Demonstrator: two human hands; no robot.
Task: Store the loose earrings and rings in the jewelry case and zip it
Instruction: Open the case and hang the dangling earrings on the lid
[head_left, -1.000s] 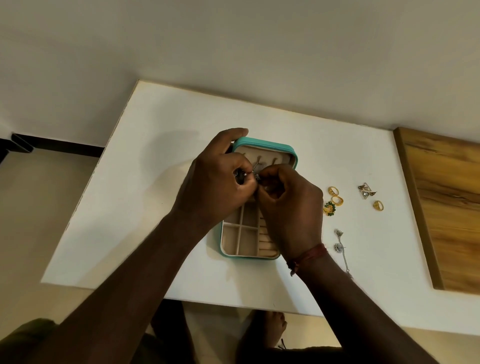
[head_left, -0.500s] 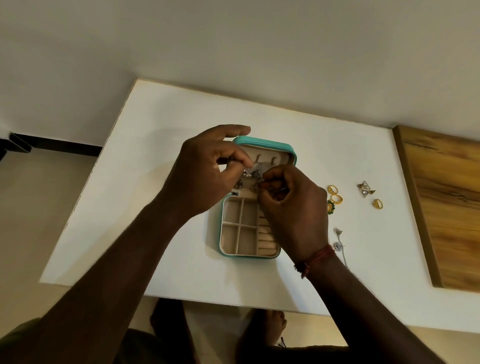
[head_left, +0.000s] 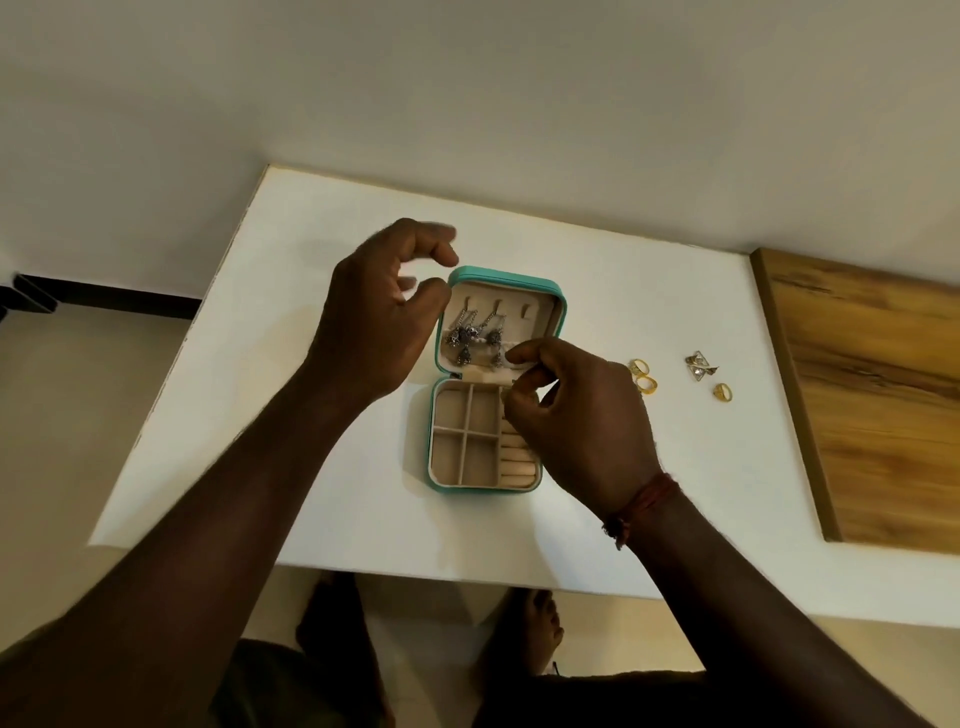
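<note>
The teal jewelry case (head_left: 441, 457) lies open mid-table, lid (head_left: 556, 306) tilted back. Two dark silver drop earrings (head_left: 470, 335) hang from hooks inside the lid. The base has empty beige compartments and ring rolls. My left hand (head_left: 379, 322) hovers just left of the lid, fingers loosely curled, holding nothing. My right hand (head_left: 576, 421) is over the case's right side; its thumb and fingers pinch the beige pocket edge at the lid's bottom. Right of the case lie gold rings (head_left: 643, 375), another gold ring (head_left: 722, 393) and a silver earring (head_left: 700, 365).
The white table (head_left: 311, 415) ends at a near edge just below the case. A wooden board (head_left: 883, 415) lies along the right side. Bare feet show on the floor under the table's front edge. A plain wall is behind.
My left hand has let go of the earrings and drawn back to the left of the lid. The earrings now hang on the hooks. My right hand has dropped to the lid's pocket edge.
</note>
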